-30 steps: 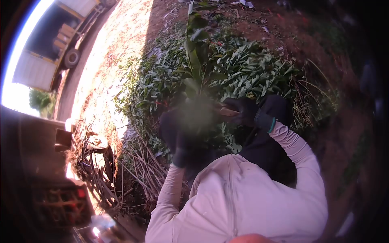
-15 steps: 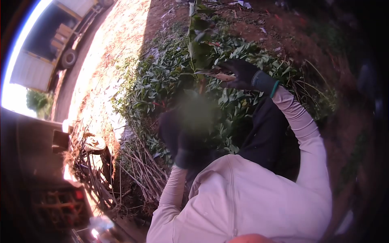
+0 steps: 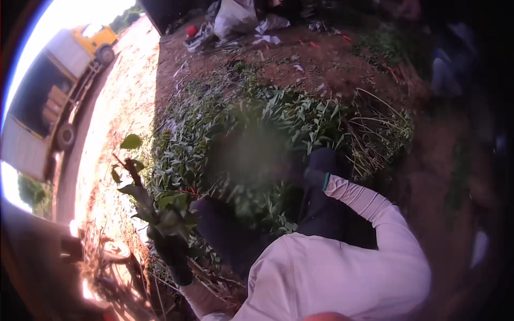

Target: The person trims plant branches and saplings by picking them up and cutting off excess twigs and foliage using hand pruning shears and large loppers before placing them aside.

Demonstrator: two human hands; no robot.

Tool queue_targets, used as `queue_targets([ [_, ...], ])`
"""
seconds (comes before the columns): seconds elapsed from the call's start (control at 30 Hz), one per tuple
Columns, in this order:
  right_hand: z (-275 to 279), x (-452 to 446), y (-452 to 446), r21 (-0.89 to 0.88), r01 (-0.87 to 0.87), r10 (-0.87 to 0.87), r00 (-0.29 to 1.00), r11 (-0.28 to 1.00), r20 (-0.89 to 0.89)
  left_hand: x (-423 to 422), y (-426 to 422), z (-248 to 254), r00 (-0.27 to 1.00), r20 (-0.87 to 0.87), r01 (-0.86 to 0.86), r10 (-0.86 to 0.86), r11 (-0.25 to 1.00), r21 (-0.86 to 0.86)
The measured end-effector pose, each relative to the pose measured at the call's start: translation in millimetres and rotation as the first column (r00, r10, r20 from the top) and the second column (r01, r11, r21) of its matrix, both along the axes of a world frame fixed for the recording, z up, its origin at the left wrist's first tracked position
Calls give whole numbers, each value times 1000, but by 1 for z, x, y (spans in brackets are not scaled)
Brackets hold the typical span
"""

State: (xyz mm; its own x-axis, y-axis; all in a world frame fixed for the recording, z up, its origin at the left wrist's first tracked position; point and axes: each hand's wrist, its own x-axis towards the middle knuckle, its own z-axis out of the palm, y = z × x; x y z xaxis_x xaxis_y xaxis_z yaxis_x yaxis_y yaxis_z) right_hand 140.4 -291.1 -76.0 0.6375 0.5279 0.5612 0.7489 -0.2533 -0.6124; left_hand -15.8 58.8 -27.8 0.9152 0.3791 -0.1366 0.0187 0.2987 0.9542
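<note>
My left hand (image 3: 167, 249), in a dark glove, is at the lower left, its fingers closed around a leafy plant cutting (image 3: 174, 216). The cutting tilts up and to the left, and its brown stem (image 3: 132, 174) shows at the upper end. Beside my right knee is my right hand (image 3: 315, 177), in a dark glove with a green cuff edge. Its fingers blend into the dark trousers and a blurred smudge on the view, so what they hold cannot be made out. A broad pile of leafy cuttings (image 3: 300, 115) lies in front of my legs.
Bare stems (image 3: 217, 281) lie at the lower left, by a sunlit tangle of roots (image 3: 99, 275). Thin green stalks (image 3: 375, 144) spread at the pile's right. White plastic bags (image 3: 234, 20) sit on the soil behind it. A yellow-cabbed truck (image 3: 69, 69) stands at the upper left.
My left hand has swung left with the leafy cutting, which stood upright over the pile before. My right hand has dropped from over the pile to my knee. The view has shifted.
</note>
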Motion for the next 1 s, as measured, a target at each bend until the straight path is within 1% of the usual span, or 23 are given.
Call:
queue_targets([
  [0.03,-9,-9,6,309,-43,250,698,950,-671,2,16,12,996,42,-86,81,989,119],
  [0.1,3,-23,3,93,-46,93,800,995,-593,5,41,40,956,175,-279,236,915,293],
  [0.17,-11,-31,3,-25,-33,16,869,999,-494,5,63,73,863,371,-476,341,794,377],
  [0.27,-2,-22,7,-51,-52,14,824,997,-567,3,89,131,629,668,-722,398,617,312],
  [0.33,40,-39,12,94,23,48,722,995,-690,0,94,167,447,823,-791,351,585,180],
  [0.37,62,-47,15,165,73,74,669,984,-740,-1,93,181,354,882,-793,310,600,107],
  [0.4,85,-50,11,146,105,-24,880,984,-474,0,87,190,266,929,-766,257,642,42],
  [0.43,109,-52,6,135,144,-123,981,980,-153,4,77,195,193,963,-702,190,712,1],
  [0.5,145,-64,-3,156,129,-109,985,979,-132,23,26,188,132,989,-435,62,900,1],
  [0.53,155,-70,-6,100,168,-169,986,981,5,46,-17,177,243,904,-573,353,804,-160],
  [0.57,161,-74,-9,50,212,-217,965,976,145,64,-28,146,342,926,-339,159,940,-36],
  [0.6,156,-77,-12,28,176,-178,976,984,124,83,-38,115,425,904,-92,-38,992,85],
  [0.63,151,-81,-15,6,140,-140,985,990,101,93,-63,89,481,868,163,-124,985,50],
  [0.67,149,-91,-22,-16,167,-166,984,986,64,100,-95,60,565,819,437,-106,879,-188],
  [0.7,147,-102,-29,-39,194,-193,981,980,28,104,-118,28,653,752,547,-87,741,-390],
  [0.73,144,-112,-36,-65,218,-219,976,974,-6,106,-137,-3,717,694,579,-70,615,-535],
  [0.77,130,-122,-39,-67,257,-259,966,964,-11,106,-148,-35,834,546,476,-87,613,-630],
  [0.8,100,-129,-41,17,241,-225,928,970,-296,111,-158,-60,763,629,601,-150,523,-604],
  [0.87,26,-138,-47,79,262,-154,756,962,-636,120,-179,-69,529,812,849,-249,138,-510],
  [0.9,1,-144,-53,56,275,-155,684,960,-713,117,-190,-62,571,791,820,-217,174,-545],
  [0.93,-6,-152,-53,43,265,-157,686,963,-710,112,-196,-58,621,761,782,-189,213,-585],
  [0.97,-9,-159,-55,53,326,-145,554,944,-820,122,-187,-81,648,704,757,-291,142,-637],
  [1.0,-12,-163,-59,47,388,-126,408,920,-904,112,-204,-45,850,477,524,-223,446,-725],
])
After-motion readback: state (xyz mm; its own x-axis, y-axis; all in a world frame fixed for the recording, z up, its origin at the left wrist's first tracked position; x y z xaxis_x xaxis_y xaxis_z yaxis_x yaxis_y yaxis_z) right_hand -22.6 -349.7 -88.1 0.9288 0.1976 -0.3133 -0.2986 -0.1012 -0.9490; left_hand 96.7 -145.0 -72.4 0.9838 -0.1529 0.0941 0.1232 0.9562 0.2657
